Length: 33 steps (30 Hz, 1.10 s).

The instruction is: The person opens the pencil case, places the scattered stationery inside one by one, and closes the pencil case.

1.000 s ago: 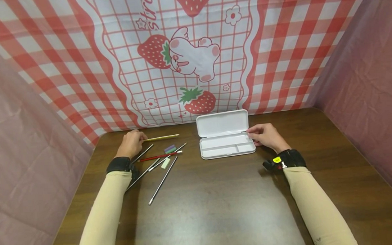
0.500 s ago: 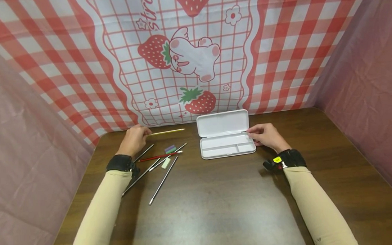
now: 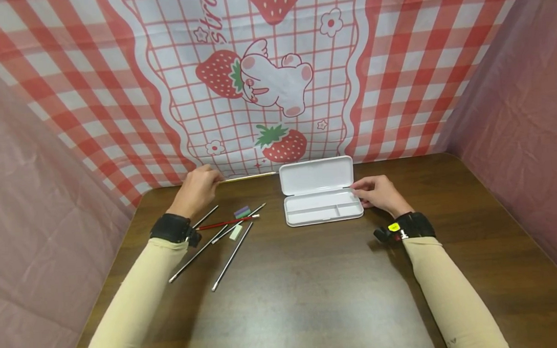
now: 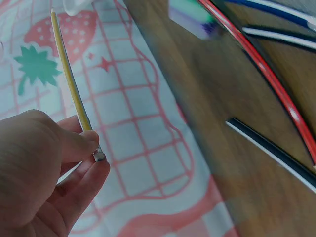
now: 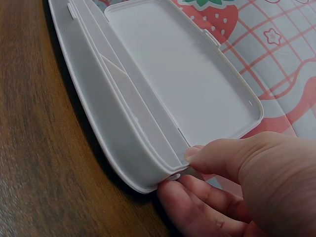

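Between thumb and fingers, my left hand (image 3: 197, 189) pinches a yellow pencil (image 3: 248, 177) near its eraser end. The pencil's tip points right, toward the raised lid of a white pencil case (image 3: 323, 214). In the left wrist view the pencil (image 4: 70, 81) slants up over the strawberry cloth, its metal end at my fingertips. My right hand (image 3: 379, 193) grips the case's right end, the thumb over the rim and the fingers against the outer wall, as the right wrist view shows of the case (image 5: 113, 123). The case stands open, with divided compartments and nothing inside.
Left of the case lie a red pencil (image 3: 226, 223), several dark pencils such as the one nearest me (image 3: 232, 257), a purple-and-green eraser (image 3: 242, 212) and a pale green eraser (image 3: 236, 232). A strawberry-print cloth (image 3: 275, 82) hangs behind the wooden table (image 3: 301, 301).
My left hand has lifted the yellow pencil and moved it right and away from me, its tip nearing the case lid. The right hand and case have stayed still.
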Tool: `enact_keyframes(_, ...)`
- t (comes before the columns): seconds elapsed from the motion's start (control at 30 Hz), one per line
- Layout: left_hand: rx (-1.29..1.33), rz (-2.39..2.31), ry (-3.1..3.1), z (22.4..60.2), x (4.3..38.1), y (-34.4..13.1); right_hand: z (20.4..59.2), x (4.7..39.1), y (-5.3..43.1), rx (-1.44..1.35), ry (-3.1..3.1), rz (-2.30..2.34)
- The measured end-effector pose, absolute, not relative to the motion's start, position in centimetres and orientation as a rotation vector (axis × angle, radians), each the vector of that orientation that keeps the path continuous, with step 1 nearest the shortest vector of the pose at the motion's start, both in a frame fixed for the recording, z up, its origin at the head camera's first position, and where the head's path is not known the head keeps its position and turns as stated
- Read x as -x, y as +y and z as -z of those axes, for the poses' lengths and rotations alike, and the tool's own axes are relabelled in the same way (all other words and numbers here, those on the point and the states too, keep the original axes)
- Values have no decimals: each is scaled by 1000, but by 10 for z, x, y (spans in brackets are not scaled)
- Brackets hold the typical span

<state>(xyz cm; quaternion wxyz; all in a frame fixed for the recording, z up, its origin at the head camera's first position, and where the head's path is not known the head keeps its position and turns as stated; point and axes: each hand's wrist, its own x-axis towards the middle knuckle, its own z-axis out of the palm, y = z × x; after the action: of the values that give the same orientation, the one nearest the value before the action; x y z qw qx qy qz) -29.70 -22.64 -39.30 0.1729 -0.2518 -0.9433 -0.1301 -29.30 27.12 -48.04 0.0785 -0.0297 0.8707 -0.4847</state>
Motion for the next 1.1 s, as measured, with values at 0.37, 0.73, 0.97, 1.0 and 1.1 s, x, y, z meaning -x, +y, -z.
enact_keyframes(0.37, 749, 389, -2688, 370, 293, -211, 481, 290, 269, 102, 2616, 1437)
enact_keyframes(0.73, 801, 392, -2673, 382, 291, -202, 480, 290, 269, 94, 2611, 1424)
enact_keyframes(0.97, 864, 363, -2646, 389, 290, -190, 480, 292, 270, 94, 2613, 1433)
enact_keyframes(1.0, 873, 366, -2642, 391, 290, -188, 481, 293, 270, 94, 2614, 1435)
enact_keyframes(1.1, 911, 390, -2614, 401, 294, -182, 481, 294, 272, 95, 2615, 1438)
